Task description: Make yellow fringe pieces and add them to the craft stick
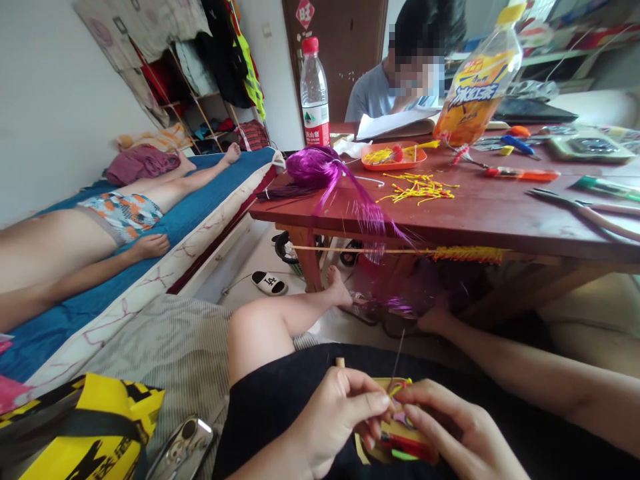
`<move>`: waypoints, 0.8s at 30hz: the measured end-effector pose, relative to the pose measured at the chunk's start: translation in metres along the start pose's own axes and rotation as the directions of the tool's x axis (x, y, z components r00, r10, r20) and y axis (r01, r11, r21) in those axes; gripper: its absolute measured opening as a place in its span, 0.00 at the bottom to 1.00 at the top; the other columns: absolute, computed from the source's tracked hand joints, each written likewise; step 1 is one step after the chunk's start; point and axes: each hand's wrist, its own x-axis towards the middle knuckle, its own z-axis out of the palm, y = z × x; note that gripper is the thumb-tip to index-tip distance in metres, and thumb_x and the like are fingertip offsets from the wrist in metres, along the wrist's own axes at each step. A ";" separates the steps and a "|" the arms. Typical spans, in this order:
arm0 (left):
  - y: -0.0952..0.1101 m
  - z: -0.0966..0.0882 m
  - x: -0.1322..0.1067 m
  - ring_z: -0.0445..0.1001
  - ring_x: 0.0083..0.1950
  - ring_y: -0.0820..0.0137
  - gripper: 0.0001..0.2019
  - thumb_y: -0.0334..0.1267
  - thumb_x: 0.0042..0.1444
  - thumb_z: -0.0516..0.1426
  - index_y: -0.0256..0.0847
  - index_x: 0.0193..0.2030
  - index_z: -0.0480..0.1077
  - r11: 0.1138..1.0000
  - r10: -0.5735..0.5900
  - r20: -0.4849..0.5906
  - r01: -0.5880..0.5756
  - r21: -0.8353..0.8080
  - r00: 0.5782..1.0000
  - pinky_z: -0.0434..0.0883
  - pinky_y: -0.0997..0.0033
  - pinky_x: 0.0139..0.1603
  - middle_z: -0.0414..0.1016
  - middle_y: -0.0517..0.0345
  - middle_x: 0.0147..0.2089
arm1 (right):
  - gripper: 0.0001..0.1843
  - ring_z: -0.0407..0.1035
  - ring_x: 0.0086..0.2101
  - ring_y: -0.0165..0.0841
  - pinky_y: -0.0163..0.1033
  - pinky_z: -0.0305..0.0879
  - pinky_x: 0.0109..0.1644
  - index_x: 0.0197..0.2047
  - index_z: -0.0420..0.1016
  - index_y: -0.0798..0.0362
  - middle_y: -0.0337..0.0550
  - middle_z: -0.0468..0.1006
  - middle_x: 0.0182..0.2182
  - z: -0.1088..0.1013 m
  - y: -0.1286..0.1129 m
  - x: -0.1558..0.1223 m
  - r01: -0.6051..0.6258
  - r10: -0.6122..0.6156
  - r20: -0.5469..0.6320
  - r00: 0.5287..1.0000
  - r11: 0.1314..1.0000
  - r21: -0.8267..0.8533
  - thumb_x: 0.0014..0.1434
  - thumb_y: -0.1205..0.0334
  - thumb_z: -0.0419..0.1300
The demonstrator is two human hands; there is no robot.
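Far left: bed [200, 193] with a person [130, 213] lying on it. Below it, yellow-and-black bag [107, 427], then phone [185, 443] just beside it. On the surface [340, 213], near its left end: red-capped bottle [315, 100] upright, purple fiber bundle [315, 168] in front, loose ends draped over the edge. Below, over the lap, left hand [335, 410] is pinched on a small yellow piece [399, 389]; that piece sits between the two hands. Behind it on the surface: orange tray [367, 162] with similar pieces, loose yellow pile [420, 190] just in front. Right hand [450, 427]: fingertips narrow, up against the same piece; can't tell if they grip it. Further right on the surface: tea bottle [475, 87], tilted in view, then pliers [590, 210] near the front edge.
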 end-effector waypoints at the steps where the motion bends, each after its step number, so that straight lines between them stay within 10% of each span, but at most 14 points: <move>1: 0.000 0.001 0.000 0.61 0.16 0.81 0.12 0.41 0.40 0.62 0.32 0.21 0.70 0.999 0.012 0.002 -0.012 0.035 1.000 0.59 0.80 0.18 0.68 0.60 0.18 | 0.13 0.71 0.31 0.35 0.34 0.70 0.34 0.32 0.73 0.54 0.42 0.74 0.29 0.008 0.006 -0.001 -0.070 0.072 -0.011 0.997 0.985 0.160 0.57 0.53 0.56; 14: -0.002 -0.008 0.008 0.67 0.21 0.77 0.10 0.40 0.39 0.61 0.32 0.24 0.72 0.980 -0.175 0.139 0.186 -0.074 0.975 0.67 0.75 0.25 0.72 0.55 0.22 | 0.15 0.67 0.23 0.30 0.34 0.66 0.27 0.27 0.72 0.56 0.40 0.73 0.24 0.032 0.023 -0.001 -0.274 0.353 0.016 0.936 0.695 0.665 0.48 0.51 0.65; 24: -0.003 -0.006 0.008 0.67 0.22 0.78 0.11 0.38 0.34 0.65 0.32 0.25 0.75 0.977 -0.188 0.122 0.199 -0.083 0.975 0.64 0.77 0.28 0.70 0.59 0.21 | 0.13 0.69 0.27 0.33 0.36 0.68 0.30 0.28 0.72 0.55 0.40 0.71 0.25 0.037 0.024 -0.001 -0.217 0.298 -0.032 0.954 0.761 0.612 0.51 0.52 0.62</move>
